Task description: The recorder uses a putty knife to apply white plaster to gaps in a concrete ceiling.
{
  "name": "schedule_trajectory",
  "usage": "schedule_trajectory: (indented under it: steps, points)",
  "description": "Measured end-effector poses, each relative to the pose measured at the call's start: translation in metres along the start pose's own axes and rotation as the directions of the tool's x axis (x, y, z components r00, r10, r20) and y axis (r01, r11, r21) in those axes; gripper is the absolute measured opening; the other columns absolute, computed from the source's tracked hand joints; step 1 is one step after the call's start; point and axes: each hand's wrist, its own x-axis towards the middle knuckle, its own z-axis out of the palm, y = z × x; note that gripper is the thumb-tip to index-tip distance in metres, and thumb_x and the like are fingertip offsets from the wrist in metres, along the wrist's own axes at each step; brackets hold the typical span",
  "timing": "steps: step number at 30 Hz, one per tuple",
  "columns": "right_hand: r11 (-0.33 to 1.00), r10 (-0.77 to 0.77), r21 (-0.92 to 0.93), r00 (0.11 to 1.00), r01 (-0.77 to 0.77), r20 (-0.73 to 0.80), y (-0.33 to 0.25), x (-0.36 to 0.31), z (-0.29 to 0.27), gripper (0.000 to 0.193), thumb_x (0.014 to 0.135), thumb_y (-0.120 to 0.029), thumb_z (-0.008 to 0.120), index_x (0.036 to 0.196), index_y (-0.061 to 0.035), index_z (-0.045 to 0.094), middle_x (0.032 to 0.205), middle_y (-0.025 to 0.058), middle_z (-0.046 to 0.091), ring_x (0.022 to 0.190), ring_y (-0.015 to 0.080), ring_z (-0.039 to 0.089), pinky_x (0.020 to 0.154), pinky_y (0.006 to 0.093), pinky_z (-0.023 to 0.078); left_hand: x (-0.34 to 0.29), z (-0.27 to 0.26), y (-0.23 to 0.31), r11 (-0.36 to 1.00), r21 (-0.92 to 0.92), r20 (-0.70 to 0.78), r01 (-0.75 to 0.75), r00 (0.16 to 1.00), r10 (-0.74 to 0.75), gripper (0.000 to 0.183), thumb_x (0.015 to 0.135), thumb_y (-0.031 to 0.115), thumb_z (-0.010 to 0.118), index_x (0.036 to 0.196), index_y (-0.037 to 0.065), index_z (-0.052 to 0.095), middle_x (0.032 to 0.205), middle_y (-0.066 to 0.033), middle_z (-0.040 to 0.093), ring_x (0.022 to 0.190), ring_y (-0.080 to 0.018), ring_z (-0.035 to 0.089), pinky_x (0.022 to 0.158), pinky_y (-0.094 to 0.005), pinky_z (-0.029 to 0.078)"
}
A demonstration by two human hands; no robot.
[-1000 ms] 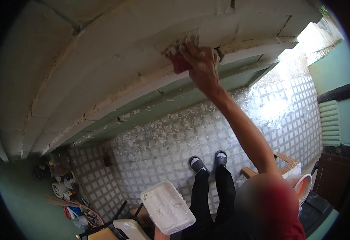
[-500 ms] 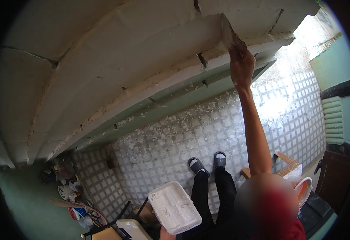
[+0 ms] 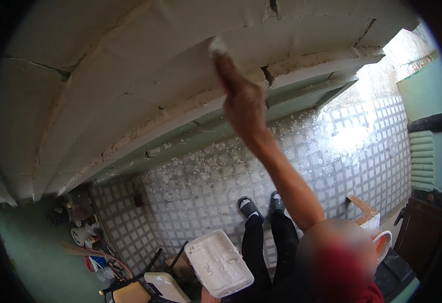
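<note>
My right hand (image 3: 246,103) is raised and closed around a putty knife whose pale blade (image 3: 219,46) is smeared by motion. The blade lies against or very close to the off-white stepped surface (image 3: 130,65) overhead; contact is hard to make out. Cracks and rough brown seams run across that surface. Low in front of me, my left hand (image 3: 209,297) grips the near end of a white rectangular tray (image 3: 237,287). White, wet-looking paste (image 3: 218,260) covers the tray's inside. Most of the left hand's fingers are hidden beneath the tray.
Tiled floor (image 3: 180,197) spotted with white splashes lies below, under my sandalled feet (image 3: 251,207). Chairs (image 3: 165,287) stand beside the tray, with clutter (image 3: 92,240) at the left wall. To my right are an orange-lined bucket (image 3: 384,245) and a wooden-edged stand (image 3: 365,209).
My right hand has swept left along the overhead surface with the putty knife, the forearm now slanting left. My left hand and the tray have barely moved.
</note>
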Motion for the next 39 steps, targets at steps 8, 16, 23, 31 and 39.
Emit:
schedule_trajectory:
  steps: [8,16,23,31,39]
  points:
    - [0.976,0.097,0.187,0.993,-0.11,0.074,-0.029,-0.008,0.003,0.05,0.094,0.009,0.051,0.137,-0.0152,0.059,0.134,0.009,0.062,0.117,0.0237,0.065,0.091,0.0328,0.06,-0.004,-0.015,0.003,0.998,-0.051,0.113,0.048,0.993,-0.042,0.083,0.092,0.062,0.054,0.151,0.009,0.035,0.135,-0.0297,0.049,0.121,-0.0484,0.054,0.093,-0.0659,0.051]
    - [0.942,0.28,-0.142,0.945,-0.304,-0.166,0.027,0.031,-0.065,0.054,0.091,0.007,0.053,0.137,-0.0187,0.062,0.099,0.0137,0.075,0.058,0.0161,0.066,0.053,0.0342,0.052,-0.011,-0.007,0.007,0.997,0.074,0.083,0.028,0.996,-0.035,0.087,0.089,0.064,0.057,0.151,0.009,0.035,0.137,-0.0301,0.047,0.122,-0.0489,0.053,0.095,-0.0694,0.048]
    - [0.998,-0.059,-0.002,0.96,0.061,-0.273,-0.019,0.02,0.005,0.047,0.093,0.007,0.053,0.135,-0.012,0.062,0.114,0.0102,0.073,0.073,0.0115,0.07,0.06,0.0273,0.06,-0.016,-0.019,0.029,1.0,0.015,0.142,0.013,0.99,-0.015,0.1,0.078,0.068,0.067,0.152,0.01,0.034,0.138,-0.0311,0.045,0.122,-0.0515,0.052,0.095,-0.0705,0.047]
    - [0.997,0.032,0.07,0.999,-0.032,0.006,-0.085,-0.002,0.039,0.048,0.09,0.008,0.054,0.135,-0.0077,0.059,0.126,0.0117,0.067,0.097,0.0245,0.071,0.075,0.0341,0.061,-0.02,-0.018,0.033,0.997,-0.056,0.19,0.045,0.981,-0.033,0.117,0.063,0.071,0.079,0.153,0.012,0.032,0.14,-0.0326,0.043,0.121,-0.0549,0.052,0.094,-0.0716,0.047]
    - [0.944,0.211,-0.192,0.939,-0.268,-0.272,0.002,0.033,-0.06,0.047,0.093,0.004,0.052,0.135,-0.0148,0.062,0.107,0.0146,0.073,0.063,0.0233,0.07,0.059,0.0377,0.056,-0.024,-0.011,0.029,1.0,-0.002,0.161,0.013,0.987,-0.012,0.099,0.078,0.068,0.066,0.152,0.01,0.034,0.137,-0.0316,0.046,0.118,-0.0521,0.055,0.095,-0.0689,0.047]
